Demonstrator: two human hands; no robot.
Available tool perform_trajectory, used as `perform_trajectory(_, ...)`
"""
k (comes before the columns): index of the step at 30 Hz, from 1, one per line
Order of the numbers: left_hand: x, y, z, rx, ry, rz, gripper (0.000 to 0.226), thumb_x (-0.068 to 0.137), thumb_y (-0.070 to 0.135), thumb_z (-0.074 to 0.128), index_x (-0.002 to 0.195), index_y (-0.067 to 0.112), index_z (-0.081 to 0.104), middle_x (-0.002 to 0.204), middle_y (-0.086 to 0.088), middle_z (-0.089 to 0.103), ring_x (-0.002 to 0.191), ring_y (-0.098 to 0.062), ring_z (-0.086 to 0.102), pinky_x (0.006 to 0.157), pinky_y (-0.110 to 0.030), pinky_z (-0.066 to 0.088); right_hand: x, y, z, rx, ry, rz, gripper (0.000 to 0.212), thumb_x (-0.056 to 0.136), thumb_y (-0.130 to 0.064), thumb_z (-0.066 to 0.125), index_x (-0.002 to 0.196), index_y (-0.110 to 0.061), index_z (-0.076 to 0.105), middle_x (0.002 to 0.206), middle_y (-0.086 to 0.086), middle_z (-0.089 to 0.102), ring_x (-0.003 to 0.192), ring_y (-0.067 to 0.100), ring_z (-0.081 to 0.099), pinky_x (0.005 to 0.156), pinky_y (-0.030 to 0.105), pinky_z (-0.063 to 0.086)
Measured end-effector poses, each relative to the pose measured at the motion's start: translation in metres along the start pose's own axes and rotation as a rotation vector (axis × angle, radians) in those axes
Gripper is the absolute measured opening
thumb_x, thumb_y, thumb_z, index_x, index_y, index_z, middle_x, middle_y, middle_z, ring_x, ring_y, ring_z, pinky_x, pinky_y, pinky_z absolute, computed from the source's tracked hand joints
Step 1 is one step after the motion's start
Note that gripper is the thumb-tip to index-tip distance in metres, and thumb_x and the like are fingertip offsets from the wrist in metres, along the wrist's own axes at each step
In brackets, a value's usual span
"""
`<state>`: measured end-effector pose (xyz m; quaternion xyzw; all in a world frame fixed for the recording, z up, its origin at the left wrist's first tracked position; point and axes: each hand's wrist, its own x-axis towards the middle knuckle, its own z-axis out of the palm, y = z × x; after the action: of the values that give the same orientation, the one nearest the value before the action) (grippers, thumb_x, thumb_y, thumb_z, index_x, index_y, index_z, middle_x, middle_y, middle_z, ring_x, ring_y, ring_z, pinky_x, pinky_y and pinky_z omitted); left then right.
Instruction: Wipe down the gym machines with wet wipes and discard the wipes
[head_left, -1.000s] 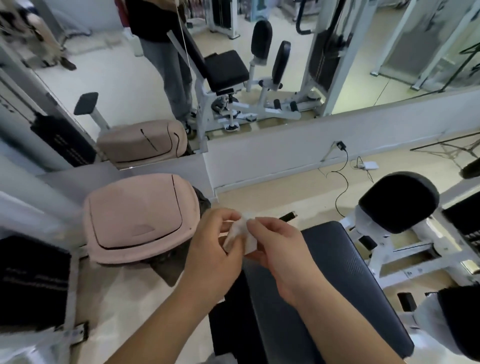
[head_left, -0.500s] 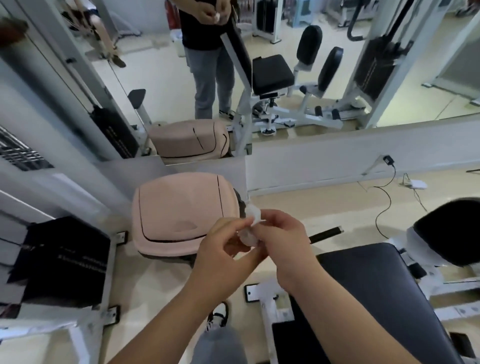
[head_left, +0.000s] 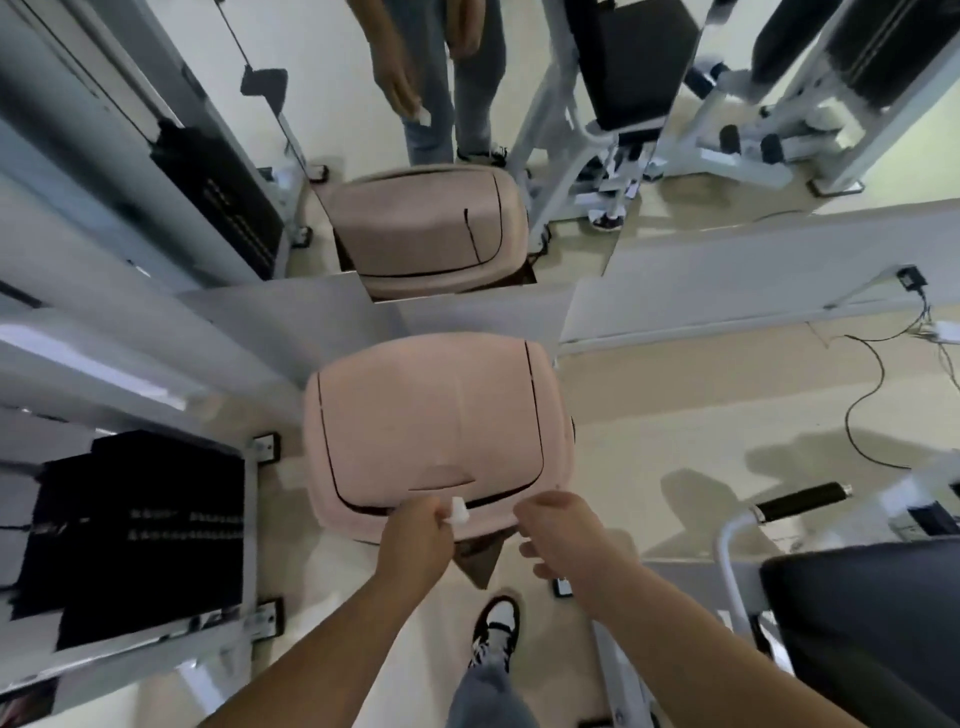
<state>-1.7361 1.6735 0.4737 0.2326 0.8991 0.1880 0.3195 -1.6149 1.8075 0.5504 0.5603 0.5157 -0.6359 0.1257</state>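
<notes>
Head view: looking steeply down at a pink trash bin (head_left: 436, 415) w/ lid down. It stands on the beige floor (head_left: 675, 441) against the base of a wall mirror (head_left: 337, 104).

L hand (head_left: 415, 540) is over the bin's near edge, fingers curled in, pinching a small crumpled white wet wipe (head_left: 458, 512). Wipe sits just above the dark seam at the lid's front; can't tell if it touches the lid. R hand (head_left: 558, 530) is just beside it to the right, apart from the wipe, fingers loosely curled, nothing seen in it. Both forearms come in from the bottom of frame.

Below the hands: one black-and-white sneaker (head_left: 496, 623) & a jeans leg. Left of bin: black weight stack (head_left: 145, 535) in a white frame. Bottom right: gym machine (head_left: 862, 634) w/ black seat pad, plus a black handle grip (head_left: 802, 501) on a white tube. Black cable (head_left: 865, 395) loops over the floor at right. Mirror shows the bin's reflection & the person's legs.
</notes>
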Motion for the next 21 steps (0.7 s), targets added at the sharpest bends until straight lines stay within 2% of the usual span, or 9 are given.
perform_trajectory(3,0.051,-0.027,0.021,0.035,-0.078,0.017,0.029,0.091,0.003,0.047,0.1,0.022,0.067,0.109,0.007,0.053,0.089,-0.016,0.051,0.075,-0.027,0.04,0.039,-0.009,0.021,-0.058,-0.025,0.012,0.01,0.092,-0.012,0.051,0.089,-0.012,0.061,0.08,0.012,0.053,0.072,0.026,0.048,0.057,0.03,0.034)
perform_trajectory(5,0.077,-0.045,0.041,0.1,-0.176,0.012,0.039,0.089,0.01,0.049,0.122,0.022,0.066,0.132,0.003,0.053,0.102,-0.02,0.058,0.087,-0.032,0.051,0.065,-0.012,0.034,-0.069,-0.033,0.024,0.014,0.095,-0.009,0.051,0.089,-0.011,0.062,0.082,0.013,0.056,0.074,0.026,0.052,0.058,0.031,0.038)
perform_trajectory(8,0.098,-0.068,0.065,0.196,-0.326,0.001,0.049,0.095,0.018,0.052,0.144,0.027,0.049,0.147,0.003,0.045,0.122,-0.026,0.058,0.098,-0.04,0.051,0.089,-0.009,0.049,-0.048,-0.049,0.1,0.015,0.1,-0.01,0.051,0.093,-0.01,0.063,0.086,0.014,0.058,0.075,0.027,0.054,0.056,0.028,0.039)
perform_trajectory(10,0.104,-0.079,0.075,0.325,-0.339,0.051,0.042,0.099,0.034,0.042,0.139,0.024,0.053,0.145,-0.001,0.051,0.123,-0.027,0.058,0.098,-0.04,0.049,0.1,-0.002,0.056,-0.028,-0.049,0.139,0.013,0.1,-0.01,0.052,0.098,-0.007,0.065,0.086,0.014,0.058,0.072,0.026,0.054,0.054,0.026,0.039)
perform_trajectory(13,0.113,-0.092,0.085,0.601,-0.329,0.052,0.064,0.097,0.057,0.016,0.131,0.029,0.063,0.134,-0.001,0.063,0.127,-0.032,0.054,0.109,-0.045,0.035,0.109,0.007,0.056,-0.01,-0.026,0.196,0.012,0.099,-0.007,0.052,0.098,-0.007,0.064,0.084,0.014,0.056,0.064,0.023,0.051,0.052,0.024,0.036)
perform_trajectory(15,0.117,-0.093,0.089,0.621,-0.376,-0.02,0.069,0.099,0.062,0.015,0.133,0.027,0.063,0.14,-0.003,0.06,0.134,-0.034,0.045,0.114,-0.051,0.027,0.112,0.011,0.052,-0.018,-0.011,0.193,0.012,0.097,-0.005,0.051,0.094,-0.009,0.062,0.082,0.014,0.054,0.065,0.022,0.049,0.052,0.024,0.034)
perform_trajectory(17,0.118,-0.085,0.085,0.561,-0.357,-0.034,0.068,0.097,0.064,0.02,0.129,0.026,0.066,0.134,-0.005,0.064,0.127,-0.031,0.052,0.108,-0.047,0.037,0.111,0.012,0.047,-0.02,0.006,0.185,0.013,0.096,-0.006,0.052,0.09,-0.01,0.063,0.08,0.013,0.056,0.068,0.023,0.051,0.054,0.026,0.036)
perform_trajectory(18,0.119,-0.08,0.081,0.534,-0.299,-0.009,0.06,0.097,0.062,0.027,0.125,0.027,0.068,0.128,-0.004,0.067,0.12,-0.028,0.058,0.101,-0.043,0.044,0.109,0.011,0.045,-0.018,0.011,0.177,0.014,0.096,-0.006,0.052,0.088,-0.01,0.063,0.079,0.013,0.057,0.068,0.024,0.052,0.056,0.028,0.037)
perform_trajectory(21,0.109,-0.055,0.06,0.481,-0.163,0.042,0.03,0.095,0.034,0.048,0.119,0.026,0.065,0.124,0.001,0.062,0.109,-0.024,0.061,0.086,-0.036,0.05,0.099,0.003,0.038,-0.01,0.026,0.144,0.014,0.096,-0.009,0.053,0.087,-0.011,0.064,0.077,0.011,0.059,0.069,0.024,0.054,0.058,0.03,0.04)
